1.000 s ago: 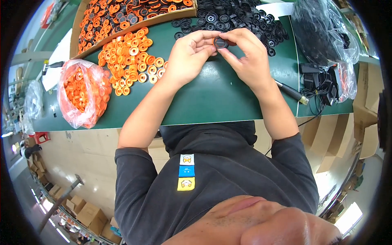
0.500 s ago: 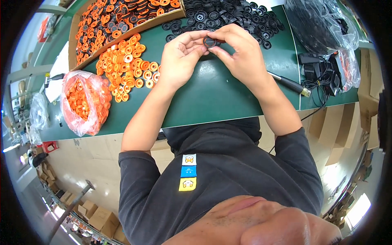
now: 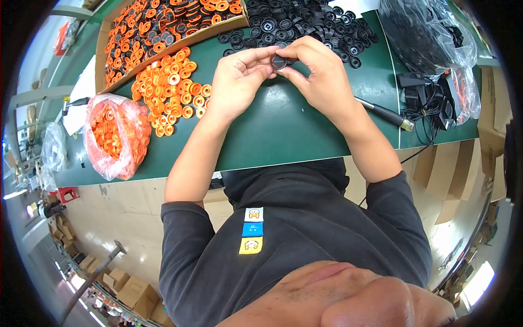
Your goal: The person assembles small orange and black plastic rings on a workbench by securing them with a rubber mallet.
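Both hands meet over the green table and pinch one small round black part between their fingertips. My left hand grips it from the left, my right hand from the right and above. Just behind the hands lies a heap of black round parts. To the left of my left hand is a loose pile of orange rings.
A cardboard tray of mixed orange and black parts stands at the back left. A clear bag of orange rings sits at the table's left front. A screwdriver-like tool, black cables and a plastic bag of black parts lie to the right.
The view has shifted slightly; both hands stay together on the black part, turning it a little between the fingertips.
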Available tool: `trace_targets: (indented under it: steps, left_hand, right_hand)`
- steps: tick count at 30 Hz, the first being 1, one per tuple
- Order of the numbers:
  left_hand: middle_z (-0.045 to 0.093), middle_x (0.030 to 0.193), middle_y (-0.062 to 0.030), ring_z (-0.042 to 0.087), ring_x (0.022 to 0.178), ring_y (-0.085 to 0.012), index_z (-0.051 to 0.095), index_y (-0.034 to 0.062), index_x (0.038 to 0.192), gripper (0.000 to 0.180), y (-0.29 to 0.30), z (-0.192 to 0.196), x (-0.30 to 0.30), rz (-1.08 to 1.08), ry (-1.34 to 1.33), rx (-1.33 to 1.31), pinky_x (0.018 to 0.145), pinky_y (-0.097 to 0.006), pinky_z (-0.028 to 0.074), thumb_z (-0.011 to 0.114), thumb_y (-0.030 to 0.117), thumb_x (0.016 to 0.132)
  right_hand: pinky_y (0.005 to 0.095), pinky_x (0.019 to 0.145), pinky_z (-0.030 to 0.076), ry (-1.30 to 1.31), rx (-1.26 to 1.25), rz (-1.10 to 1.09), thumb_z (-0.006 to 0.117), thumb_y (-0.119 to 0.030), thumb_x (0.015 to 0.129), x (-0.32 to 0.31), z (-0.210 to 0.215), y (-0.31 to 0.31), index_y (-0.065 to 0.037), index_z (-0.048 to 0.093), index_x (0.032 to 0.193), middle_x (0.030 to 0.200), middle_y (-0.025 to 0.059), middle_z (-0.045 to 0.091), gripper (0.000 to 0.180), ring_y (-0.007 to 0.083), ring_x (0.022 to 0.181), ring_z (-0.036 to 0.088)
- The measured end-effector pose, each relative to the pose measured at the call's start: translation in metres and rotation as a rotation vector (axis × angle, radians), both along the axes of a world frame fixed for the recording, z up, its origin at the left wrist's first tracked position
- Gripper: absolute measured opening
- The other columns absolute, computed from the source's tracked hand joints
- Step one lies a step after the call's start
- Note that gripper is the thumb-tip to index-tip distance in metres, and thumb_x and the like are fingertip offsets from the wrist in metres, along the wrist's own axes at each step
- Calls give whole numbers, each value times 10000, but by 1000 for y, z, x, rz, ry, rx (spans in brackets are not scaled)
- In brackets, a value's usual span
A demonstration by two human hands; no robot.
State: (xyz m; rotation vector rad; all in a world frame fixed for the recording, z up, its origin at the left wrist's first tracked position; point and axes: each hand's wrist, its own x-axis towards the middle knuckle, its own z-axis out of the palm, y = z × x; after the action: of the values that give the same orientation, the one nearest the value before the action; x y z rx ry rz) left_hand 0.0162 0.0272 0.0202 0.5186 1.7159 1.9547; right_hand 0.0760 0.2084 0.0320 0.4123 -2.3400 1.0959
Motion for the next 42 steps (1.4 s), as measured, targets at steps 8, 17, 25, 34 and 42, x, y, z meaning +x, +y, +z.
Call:
trace_targets:
  steps: [8, 17, 25, 34, 42]
  left_hand:
    - [711, 1110, -111, 673, 953, -137, 637, -63, 1258, 325, 1, 2, 2, 17, -17, -37, 867, -275, 551, 651, 38, 950]
    - [693, 1112, -104, 665, 1015, -137, 589, -57, 1255, 293, 4, -4, 3, 97, 88, 60, 879, -260, 537, 612, 6, 970]
    - [688, 1024, -86, 691, 968, -167, 662, -46, 1156, 224, 5, 9, 10, 201, 427, -33, 862, -287, 555, 634, 8, 940]
    - [706, 1077, -109, 682, 955, -154, 664, -53, 1164, 250, 4, 1, 9, 187, 243, -39, 883, -282, 546, 668, 11, 922]
    - [704, 1100, -118, 672, 982, -145, 646, -68, 1168, 260, 2, 0, 5, 100, 97, -28, 915, -274, 541, 682, 18, 926]
  right_hand:
    - [399, 774, 545, -26, 9, 4, 788, -14, 718, 0, -1, -1, -22, 681, 1003, 950, 123, 647, 304, 326, 894, 657]
    - [320, 815, 563, -136, -259, 67, 811, -90, 781, -8, -9, 1, -18, 678, 1102, 1005, 99, 645, 355, 206, 906, 662]
    - [274, 835, 554, -292, -432, 94, 756, -53, 857, -6, -11, -1, 18, 710, 1108, 1006, 85, 680, 265, 144, 914, 688]
    - [244, 765, 559, -439, -645, 105, 749, -46, 884, -3, -14, -3, 28, 707, 1097, 926, 54, 720, 229, 101, 813, 677]
    - [240, 721, 556, -575, -741, 167, 740, -49, 894, -4, -13, 2, 44, 693, 1075, 882, 59, 717, 209, 94, 773, 657]
